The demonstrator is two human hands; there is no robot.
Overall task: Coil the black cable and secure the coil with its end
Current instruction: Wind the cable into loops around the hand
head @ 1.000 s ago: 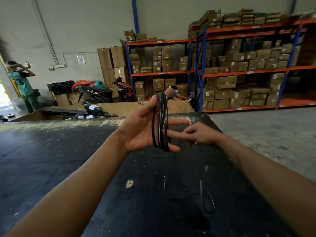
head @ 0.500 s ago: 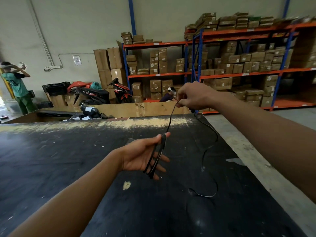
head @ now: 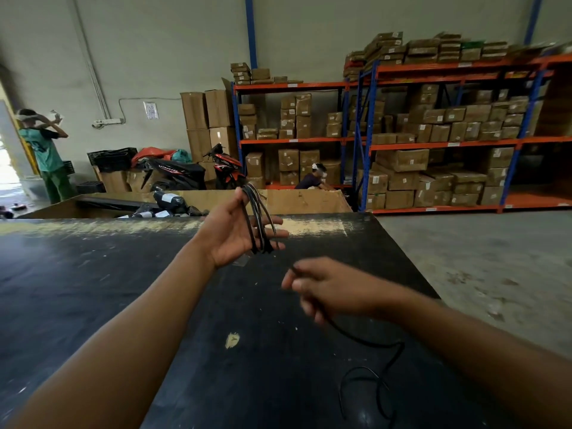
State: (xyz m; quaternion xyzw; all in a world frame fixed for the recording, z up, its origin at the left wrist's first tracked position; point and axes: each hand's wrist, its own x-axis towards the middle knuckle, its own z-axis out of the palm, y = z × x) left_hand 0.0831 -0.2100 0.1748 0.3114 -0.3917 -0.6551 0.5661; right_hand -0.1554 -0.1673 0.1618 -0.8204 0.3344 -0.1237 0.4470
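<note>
Several loops of the black cable (head: pixel 258 218) hang around my left hand (head: pixel 235 230), which is raised palm-up over the black table (head: pixel 93 289) with thumb and fingers spread through the coil. My right hand (head: pixel 325 287) is lower and nearer, blurred, fingers closed on the free run of the cable. From that hand the loose tail (head: pixel 371 370) drops to the table and curls in a loop near the front right. The stretch between the coil and my right hand is hard to make out.
The table's right edge drops to a concrete floor (head: pixel 479 258). A cardboard bin (head: pixel 294 201) with dark parts stands behind the table. Beyond are shelves of boxes (head: pixel 433 134), a motorbike (head: pixel 185 173), a seated person (head: pixel 314 181) and a standing person (head: pixel 43 150).
My right hand has come down from high above the table to below the coil, still holding the cable. My left hand has risen with the coil, and the loose tail has shifted right.
</note>
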